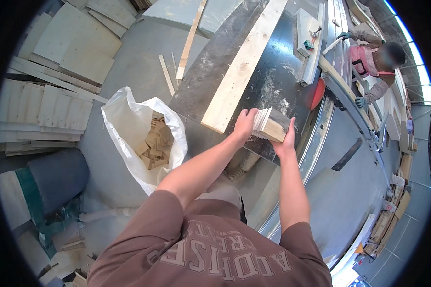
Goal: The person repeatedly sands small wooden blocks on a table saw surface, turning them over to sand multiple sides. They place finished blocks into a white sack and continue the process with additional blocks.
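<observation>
Between my two hands is a stack of thin wood pieces (273,125), held at the near edge of a dark machine table (196,79). My left hand (244,125) presses against the stack's left side with fingers closed on it. On the opposite side my right hand (286,140) grips it, the thumb up along its face. A long pale wooden board (246,62) lies lengthwise on the table just left of the stack. Left of the table stands an open white sack (122,124) with many small wood offcuts (155,143) inside.
A metal fence (312,62) and a red guard (317,94) stand on the table's right side. A sliding rail (316,148) runs beside it. At the far right a co-worker (368,62) in gloves handles a long piece. Plywood sheets (72,43) lean at the left.
</observation>
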### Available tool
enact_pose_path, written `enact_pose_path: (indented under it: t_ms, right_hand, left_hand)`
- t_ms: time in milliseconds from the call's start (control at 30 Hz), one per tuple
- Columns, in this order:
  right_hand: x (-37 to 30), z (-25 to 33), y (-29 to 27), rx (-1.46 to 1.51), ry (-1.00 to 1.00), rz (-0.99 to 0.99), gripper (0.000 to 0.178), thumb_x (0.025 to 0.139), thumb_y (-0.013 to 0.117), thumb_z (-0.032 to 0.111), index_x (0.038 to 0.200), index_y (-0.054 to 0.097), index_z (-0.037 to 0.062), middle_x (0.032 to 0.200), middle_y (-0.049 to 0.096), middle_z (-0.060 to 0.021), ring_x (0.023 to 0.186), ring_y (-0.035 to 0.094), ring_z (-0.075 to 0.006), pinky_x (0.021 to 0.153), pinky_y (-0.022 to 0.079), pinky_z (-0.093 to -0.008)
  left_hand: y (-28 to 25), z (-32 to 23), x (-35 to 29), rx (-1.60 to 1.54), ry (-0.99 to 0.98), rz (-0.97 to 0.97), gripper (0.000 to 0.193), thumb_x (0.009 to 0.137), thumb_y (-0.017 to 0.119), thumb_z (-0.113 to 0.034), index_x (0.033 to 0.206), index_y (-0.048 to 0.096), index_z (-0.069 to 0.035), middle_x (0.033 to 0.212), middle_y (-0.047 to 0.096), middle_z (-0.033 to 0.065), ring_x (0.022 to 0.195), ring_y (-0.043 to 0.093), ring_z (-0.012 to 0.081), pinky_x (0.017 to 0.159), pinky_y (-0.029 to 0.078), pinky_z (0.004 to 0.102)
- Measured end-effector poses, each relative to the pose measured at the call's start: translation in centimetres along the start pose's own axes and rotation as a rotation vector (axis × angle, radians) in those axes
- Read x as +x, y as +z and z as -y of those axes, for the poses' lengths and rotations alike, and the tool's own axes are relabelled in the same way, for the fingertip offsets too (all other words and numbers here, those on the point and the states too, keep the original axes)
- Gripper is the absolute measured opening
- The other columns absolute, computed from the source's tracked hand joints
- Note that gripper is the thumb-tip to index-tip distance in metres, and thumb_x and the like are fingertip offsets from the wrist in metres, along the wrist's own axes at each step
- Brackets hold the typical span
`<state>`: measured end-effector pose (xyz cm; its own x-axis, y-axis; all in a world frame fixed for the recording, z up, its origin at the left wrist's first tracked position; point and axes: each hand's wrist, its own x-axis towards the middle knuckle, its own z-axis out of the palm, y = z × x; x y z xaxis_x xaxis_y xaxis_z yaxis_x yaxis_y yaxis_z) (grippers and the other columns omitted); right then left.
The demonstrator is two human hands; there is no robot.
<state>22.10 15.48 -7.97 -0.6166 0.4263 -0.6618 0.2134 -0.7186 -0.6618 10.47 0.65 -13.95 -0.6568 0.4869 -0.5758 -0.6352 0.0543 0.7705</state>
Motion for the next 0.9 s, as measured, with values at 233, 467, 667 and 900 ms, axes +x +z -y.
enact_pose_path:
  t_ms: [233, 467, 667, 900]
  right_hand:
    - [2.5, -3.2, -2.1, 0.167, -0.073, 0.126, 0.09, 0.099, 0.04, 0.088, 0.148, 0.063, 0.0162, 0.147, 0.065, -0.0025, 0.137, 0.058, -0.0253, 0.122, 0.038, -0.0479]
    - [3.2, -2.8, -2.4, 0.142, -0.074, 0.152, 0.095, 0.097, 0.039, 0.092, 0.15, 0.061, 0.0166, 0.149, 0.063, -0.0033, 0.138, 0.056, -0.0264, 0.121, 0.038, -0.0507]
    - [2.5, -2.9, -2.2, 0.168, -0.081, 0.146, 0.092, 0.099, 0.036, 0.09, 0.15, 0.06, 0.0162, 0.15, 0.062, -0.0044, 0.139, 0.054, -0.0263, 0.122, 0.036, -0.0512]
    - [-4.4, 1.0, 3.1, 0.154, -0.101, 0.182, 0.094, 0.103, 0.033, 0.087, 0.152, 0.058, 0.0106, 0.151, 0.062, -0.0064, 0.14, 0.056, -0.0268, 0.122, 0.04, -0.047]
  left_hand:
    - [3.3, 2.8, 1.8, -0.023, -0.036, 0.16, 0.062, 0.11, 0.046, -0.054, 0.143, 0.059, -0.003, 0.138, 0.065, 0.0126, 0.128, 0.06, 0.0217, 0.113, 0.044, 0.0378]
    - [3.9, 4.4, 3.3, -0.004, 0.001, 0.111, 0.058, 0.114, 0.043, -0.056, 0.141, 0.057, -0.008, 0.134, 0.064, 0.0073, 0.126, 0.059, 0.0166, 0.112, 0.044, 0.0368]
    - [3.9, 4.4, 2.5, 0.087, -0.005, 0.11, 0.078, 0.108, 0.043, -0.068, 0.155, 0.047, -0.006, 0.153, 0.055, 0.0231, 0.144, 0.05, 0.0377, 0.122, 0.037, 0.0464]
    - [2.6, -5.2, -6.1, 0.224, 0.088, 0.04, 0.091, 0.106, 0.048, -0.068, 0.16, 0.04, 0.005, 0.154, 0.051, 0.0333, 0.148, 0.047, 0.0469, 0.125, 0.035, 0.0511]
